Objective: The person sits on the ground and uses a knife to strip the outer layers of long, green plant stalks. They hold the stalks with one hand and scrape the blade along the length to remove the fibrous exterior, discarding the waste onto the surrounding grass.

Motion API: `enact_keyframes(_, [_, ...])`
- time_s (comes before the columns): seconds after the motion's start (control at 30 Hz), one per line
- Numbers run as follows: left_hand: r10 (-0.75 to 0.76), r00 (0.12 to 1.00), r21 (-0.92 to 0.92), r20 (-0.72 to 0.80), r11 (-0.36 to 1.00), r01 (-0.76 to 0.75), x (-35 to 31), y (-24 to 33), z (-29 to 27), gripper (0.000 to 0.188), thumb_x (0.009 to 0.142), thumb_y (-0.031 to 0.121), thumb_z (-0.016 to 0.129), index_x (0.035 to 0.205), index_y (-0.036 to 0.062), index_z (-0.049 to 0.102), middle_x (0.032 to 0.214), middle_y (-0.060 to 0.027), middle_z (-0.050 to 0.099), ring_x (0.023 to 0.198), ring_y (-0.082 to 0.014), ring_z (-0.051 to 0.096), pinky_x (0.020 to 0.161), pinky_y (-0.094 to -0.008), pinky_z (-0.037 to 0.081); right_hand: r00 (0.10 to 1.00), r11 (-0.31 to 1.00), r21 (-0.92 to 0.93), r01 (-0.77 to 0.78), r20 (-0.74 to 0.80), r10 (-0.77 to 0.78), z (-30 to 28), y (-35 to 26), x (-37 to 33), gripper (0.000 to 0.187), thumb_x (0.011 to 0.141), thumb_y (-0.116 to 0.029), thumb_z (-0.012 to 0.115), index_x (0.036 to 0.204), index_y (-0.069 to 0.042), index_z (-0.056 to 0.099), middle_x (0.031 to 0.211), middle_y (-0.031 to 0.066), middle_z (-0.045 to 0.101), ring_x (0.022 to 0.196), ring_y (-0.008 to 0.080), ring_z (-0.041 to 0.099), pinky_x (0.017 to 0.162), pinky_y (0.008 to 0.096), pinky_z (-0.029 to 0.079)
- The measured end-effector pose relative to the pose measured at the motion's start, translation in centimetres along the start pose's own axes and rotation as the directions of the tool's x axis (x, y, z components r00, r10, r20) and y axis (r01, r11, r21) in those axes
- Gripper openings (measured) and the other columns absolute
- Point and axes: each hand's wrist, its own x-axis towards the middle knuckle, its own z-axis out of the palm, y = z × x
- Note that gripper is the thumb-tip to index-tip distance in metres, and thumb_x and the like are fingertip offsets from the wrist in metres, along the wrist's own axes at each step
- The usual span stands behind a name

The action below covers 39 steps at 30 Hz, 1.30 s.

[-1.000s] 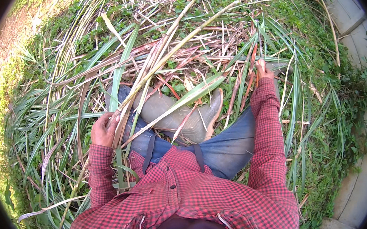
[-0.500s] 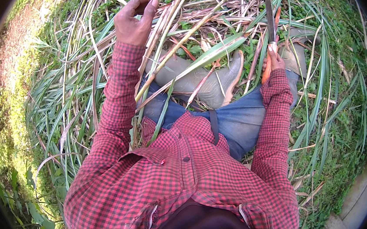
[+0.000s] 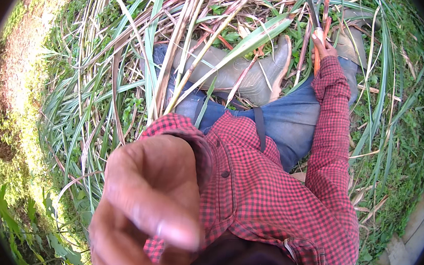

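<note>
My right hand (image 3: 324,47) is closed round the orange-brown handle (image 3: 316,66) of a knife, out at the upper right. Its long dark blade (image 3: 312,10) points away from me and runs out of the top edge. My left hand (image 3: 149,187) is raised close to the camera at the lower left, large and blurred. Its thumb and bent fingers stand apart, with nothing visible between them. Long grass stalks (image 3: 215,42) and a broad green leaf (image 3: 260,38) lie across my bent leg and rubber boot (image 3: 257,81).
Cut grass and dry stalks (image 3: 94,97) are heaped on my left. Green blades (image 3: 390,113) spread over the ground on my right. Grey boards or slabs (image 3: 418,221) show at the lower right rim. Leafy plants (image 3: 17,226) grow at the lower left, beside a sunlit strip of ground (image 3: 26,66).
My left hand has come from over the stalks at the upper left back toward the camera. My right hand, still on the knife, has shifted slightly up and right in view.
</note>
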Motion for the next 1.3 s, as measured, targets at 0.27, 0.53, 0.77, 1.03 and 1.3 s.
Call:
enact_keyframes(0.27, [-0.861,0.486,0.903,-0.151,0.080,0.422,-10.2,1.8,-11.6,0.007,0.077,0.004,0.062,0.081,0.0017,0.056,0.066,-0.0074,0.055,0.051,-0.0166,0.054,0.049,-0.0269,0.043,0.999,0.995,-0.099,0.000,0.033,0.003,0.7,0.4,0.5,0.071,0.063,-0.050,0.075,0.109,0.000,0.056,0.067,0.0069,0.058,0.049,0.0151,0.056,0.046,0.0281,0.048])
enact_keyframes(0.53, [-0.944,0.136,0.951,-0.299,-0.283,0.126,-16.8,8.1,-18.3,0.019,0.078,0.025,0.063,0.082,0.0077,0.057,0.076,-0.0072,0.056,0.071,-0.0251,0.059,0.059,-0.0371,0.047,0.995,0.994,-0.065,0.092,0.038,-0.089,0.1,0.6,0.5,0.063,0.063,-0.048,0.076,0.103,-0.002,0.059,0.065,0.0052,0.059,0.048,0.0131,0.055,0.045,0.0267,0.046])
enact_keyframes(0.77, [-0.986,0.118,0.986,-0.118,-0.130,-0.107,-17.1,9.4,-17.9,0.021,0.083,0.028,0.056,0.088,0.0078,0.055,0.081,-0.0088,0.057,0.069,-0.0276,0.059,0.056,-0.0395,0.047,0.996,0.996,-0.053,0.078,0.037,-0.076,0.4,0.2,-0.1,0.059,0.066,-0.048,0.074,0.100,-0.002,0.059,0.064,0.0048,0.058,0.047,0.0134,0.054,0.045,0.0266,0.045])
enact_keyframes(1.03, [-0.905,0.419,0.994,-0.068,-0.097,-0.050,-5.2,-4.1,-15.9,0.025,0.087,0.031,0.052,0.088,0.0067,0.058,0.078,-0.0121,0.062,0.066,-0.0301,0.060,0.058,-0.0398,0.047,0.997,0.997,0.004,0.077,0.021,-0.077,0.5,-0.6,-1.1,0.051,0.070,-0.043,0.072,0.102,-0.006,0.058,0.061,0.0036,0.055,0.044,0.0132,0.052,0.041,0.0267,0.043])
enact_keyframes(1.3, [-0.890,0.433,0.989,-0.145,-0.141,0.042,3.3,-32.9,-14.4,0.035,0.082,0.040,0.056,0.107,0.0149,0.062,0.101,-0.0133,0.063,0.095,-0.0289,0.059,0.086,-0.0397,0.045,0.994,0.994,0.038,0.101,0.037,-0.102,1.5,-0.2,-0.2,0.053,0.073,-0.032,0.072,0.118,-0.014,0.053,0.057,0.0028,0.052,0.040,0.0124,0.049,0.036,0.0262,0.041])
